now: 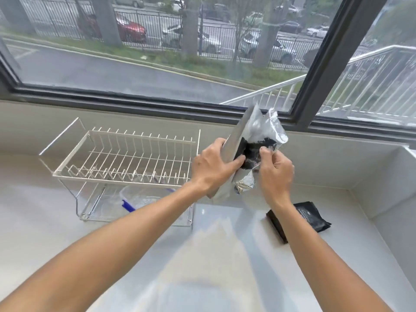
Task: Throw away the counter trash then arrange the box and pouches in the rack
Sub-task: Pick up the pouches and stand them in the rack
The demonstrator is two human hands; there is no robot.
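The right forearm is covering the near left corner of the flat black pouch [311, 216] lying on the white counter [67, 233]. The left hand [212, 167] and right hand [275, 172] are hiding the middle of the crumpled silver-and-black foil pouches [261, 134], whose print is blurring. Both elbows are running off the bottom edge.

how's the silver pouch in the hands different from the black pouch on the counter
The silver pouch is shiny foil with a dark patch; the black pouch is matte black all over. The silver pouch is held up in the air, roughly upright, by the left hand and right hand; the black pouch lies flat on the counter, untouched. The silver pouch looks crumpled, the black pouch smoother. Neither is in the rack.
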